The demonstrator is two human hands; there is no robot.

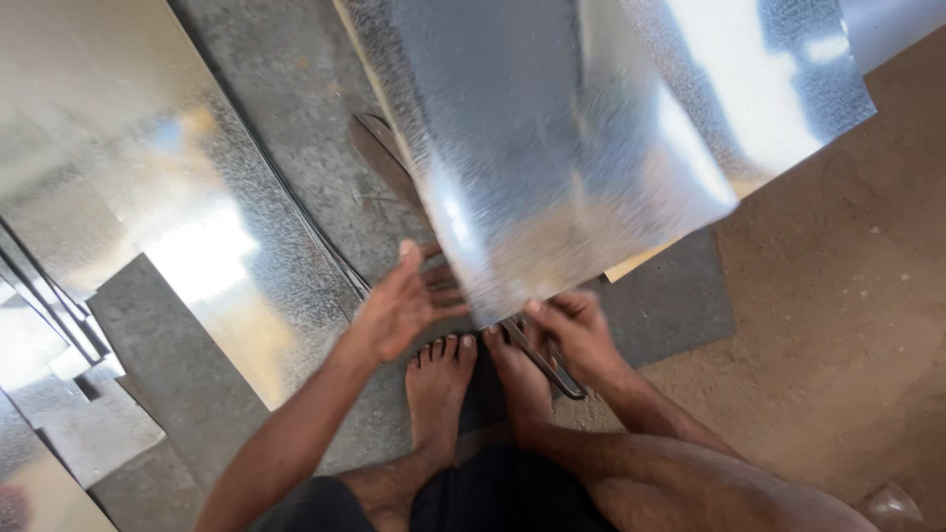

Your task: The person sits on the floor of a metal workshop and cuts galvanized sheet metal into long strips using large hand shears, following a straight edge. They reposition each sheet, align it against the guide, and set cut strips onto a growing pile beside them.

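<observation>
Seemingly early on, right hand (576,335) clamps shears (542,360) at the sheet (552,158) corner, uncut beyond; left hand (399,310) spread open beside.

1. The floor is rough grey concrete (296,108), speckled and worn.
2. To the right it gives way to packed brown dirt (838,325).
3. Flat galvanised sheets (128,167) lie stacked on the left, throwing back bright daylight.
4. Smaller sheet offcuts (69,424) sit at the lower left.
</observation>
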